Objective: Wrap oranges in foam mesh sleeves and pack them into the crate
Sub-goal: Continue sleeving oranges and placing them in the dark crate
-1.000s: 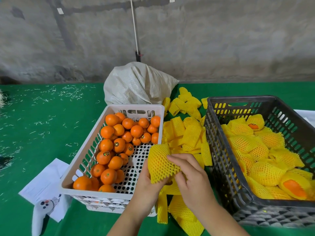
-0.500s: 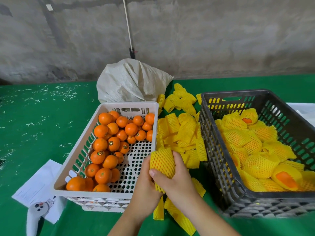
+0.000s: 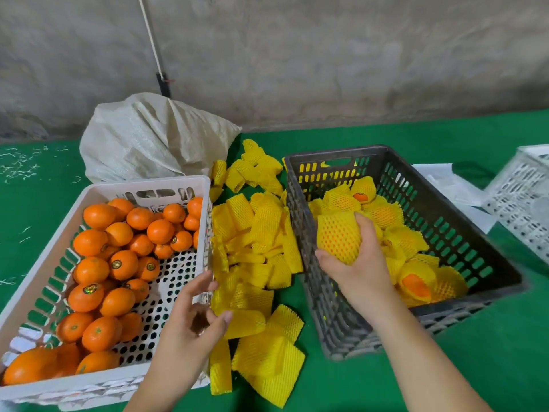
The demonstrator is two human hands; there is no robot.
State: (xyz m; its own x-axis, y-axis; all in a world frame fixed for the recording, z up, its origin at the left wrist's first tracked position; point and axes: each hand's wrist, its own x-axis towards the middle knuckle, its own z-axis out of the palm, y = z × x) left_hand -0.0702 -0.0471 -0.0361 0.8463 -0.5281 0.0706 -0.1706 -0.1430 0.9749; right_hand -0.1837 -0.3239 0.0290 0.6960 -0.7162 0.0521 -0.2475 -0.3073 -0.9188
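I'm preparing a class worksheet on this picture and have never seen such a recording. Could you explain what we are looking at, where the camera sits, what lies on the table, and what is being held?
There is no machine: a person works bare-handed, filmed by a camera worn on the head, looking down. On the green table a white crate holds bare oranges. Loose yellow foam sleeves lie between it and a dark crate of wrapped fruit. The right hand grips a sleeved orange over the dark crate. The left hand hangs open, holding nothing.
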